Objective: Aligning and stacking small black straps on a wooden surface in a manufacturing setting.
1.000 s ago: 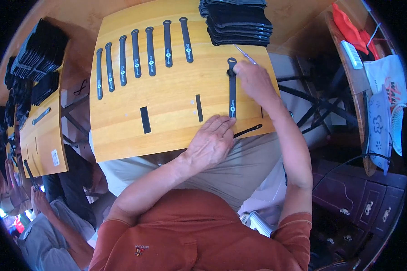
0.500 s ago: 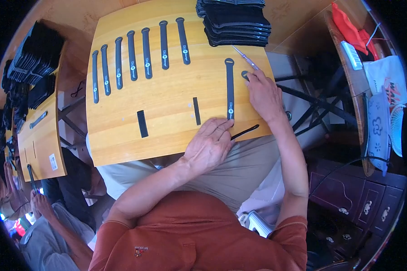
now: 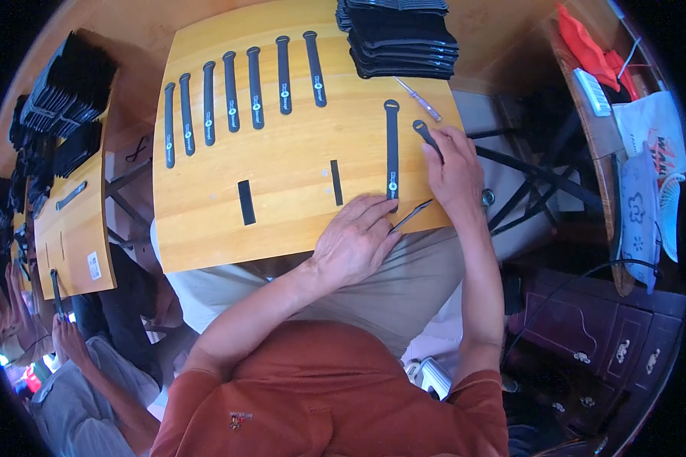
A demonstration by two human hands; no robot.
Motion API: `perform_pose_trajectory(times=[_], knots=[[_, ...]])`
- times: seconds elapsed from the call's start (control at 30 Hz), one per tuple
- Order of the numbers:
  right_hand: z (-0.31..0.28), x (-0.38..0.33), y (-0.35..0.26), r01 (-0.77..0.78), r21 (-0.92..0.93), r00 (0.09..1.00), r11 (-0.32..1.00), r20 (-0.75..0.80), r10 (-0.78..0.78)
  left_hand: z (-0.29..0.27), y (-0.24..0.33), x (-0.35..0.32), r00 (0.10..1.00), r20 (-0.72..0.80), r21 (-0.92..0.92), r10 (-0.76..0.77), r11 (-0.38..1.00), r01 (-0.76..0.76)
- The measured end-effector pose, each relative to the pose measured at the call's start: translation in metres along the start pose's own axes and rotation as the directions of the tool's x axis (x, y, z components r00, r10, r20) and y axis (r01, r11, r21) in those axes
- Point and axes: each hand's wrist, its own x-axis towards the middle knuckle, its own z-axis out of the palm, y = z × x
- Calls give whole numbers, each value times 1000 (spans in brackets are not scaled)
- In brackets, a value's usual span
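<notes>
My left hand rests at the table's near edge, its fingertips against the printed end of a black hook-and-loop strap that lies lengthwise. Out from between its thumb and fingers sticks a thin dark strap, seen nearly edge-on. To the right, my right hand is closed around another black strap; the slotted head points away from me, and the rest is hidden by the hand. Several matching straps lie in a row on the far left part of the wooden table.
Dark folded straps form a stack at the far right. A screwdriver lies before it. Two black strips mark the tabletop. At left, a person works at another table; at right stands a side table with bags.
My right hand has slid nearer me along its strap, so more of the slotted end shows. My left hand stays by the lying strap. The view has shifted slightly.
</notes>
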Motion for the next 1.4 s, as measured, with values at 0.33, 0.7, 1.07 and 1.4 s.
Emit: perform_pose_trajectory(times=[0.33,0.7,1.07,1.4], knots=[[-20,-79,-68,-166,590,974,790,-25,224,-4,10,-8,991,-108,-231,-74,972,48],[-35,-108,-122,-457,820,889,345,428,161,-49,33,-36,792,-75,-730,-605,574,370],[-19,-100,-121,-442,857,896,265,409,174,-105,-9,-79,663,-42,-974,-747,178,138],[13,-75,-105,-380,872,923,308,336,189,-113,-24,-99,639,-73,-943,-766,260,205]])
